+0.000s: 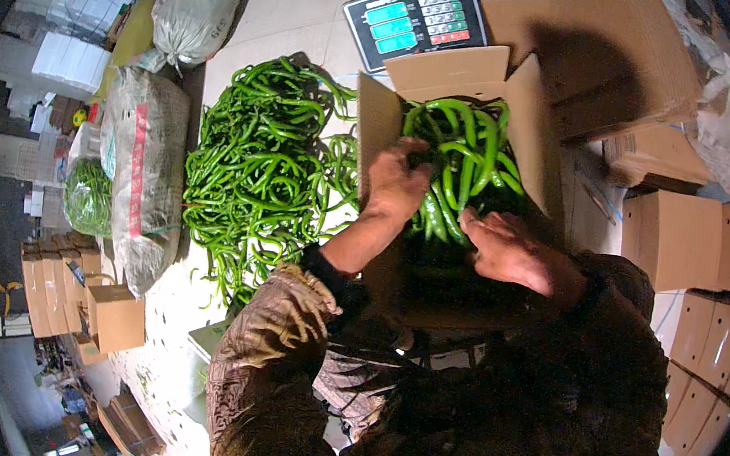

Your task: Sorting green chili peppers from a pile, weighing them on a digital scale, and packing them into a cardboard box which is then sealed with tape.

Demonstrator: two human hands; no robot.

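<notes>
1. A person in a brown jacket point(468, 426) leans over an open cardboard box point(532, 139), both bare hands in among long green peppers point(486, 147) that lie inside it.
2. The left hand point(399, 180) is at the box's left side, just inside the raised flap, its fingers curled down over the peppers; whether its grip is closed on one cannot be told.
3. The right hand point(508, 247) reaches in from the lower right, thumb and fingers drawn together at the pepper tips; whether that grip holds a pepper is likewise unclear.
4. The peppers in the box lie mostly lengthwise, glossy and curved, while the near part of the box falls into deep shadow.
5. To the left of the box, a broad heap of loose green peppers point(254, 163) spreads across the pale surface point(296, 16), with stragglers between heap and box.
6. Just beyond the box sits a digital scale point(415, 22), its blue displays lit beside a keypad.
7. Along the far left, a tied white sack point(203, 4) lies above a longer sack with a red stripe point(145, 181), near a clear bag of green produce point(89, 196).
8. At right, brown cartons point(708, 338) stand stacked, below a sheet of cardboard point(634, 42) crossed by a dark shadow.
</notes>
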